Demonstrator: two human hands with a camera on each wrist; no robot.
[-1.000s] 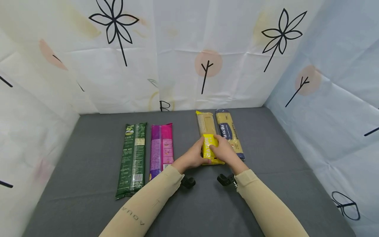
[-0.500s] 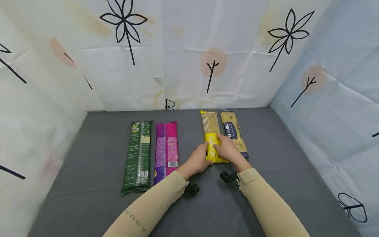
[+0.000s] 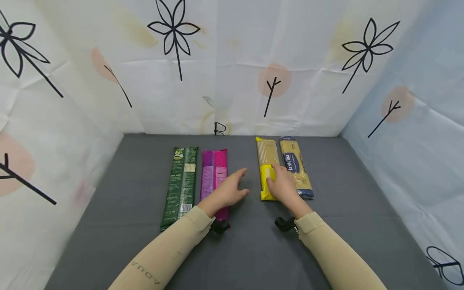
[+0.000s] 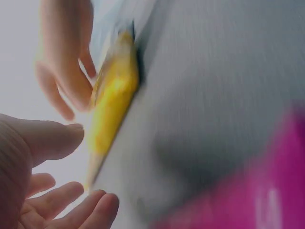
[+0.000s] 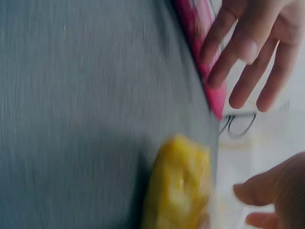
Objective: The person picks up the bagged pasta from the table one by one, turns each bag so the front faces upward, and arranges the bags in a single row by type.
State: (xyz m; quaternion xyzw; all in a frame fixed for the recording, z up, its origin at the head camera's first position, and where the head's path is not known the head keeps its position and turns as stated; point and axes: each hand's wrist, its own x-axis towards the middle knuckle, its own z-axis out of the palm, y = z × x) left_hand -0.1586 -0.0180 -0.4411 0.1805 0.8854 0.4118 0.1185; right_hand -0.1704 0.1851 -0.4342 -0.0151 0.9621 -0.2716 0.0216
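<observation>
The left hand (image 3: 227, 191) partly hides the long pink-and-purple plastic packet (image 3: 213, 171); both wrist views blur the long yellow-and-beige packet (image 4: 114, 98).

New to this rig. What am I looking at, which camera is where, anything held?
No robot: a person's bare left hand and right hand. The wide picture comes from a head-worn camera looking forward and down; the two close, blurry ones come from left and right wrist cameras. On the grey surface lie a green pack, a pink-purple pack, a yellow pack and a blue-tan pack. Both hands look open, holding nothing; the right is at the yellow pack, contact unclear.
</observation>
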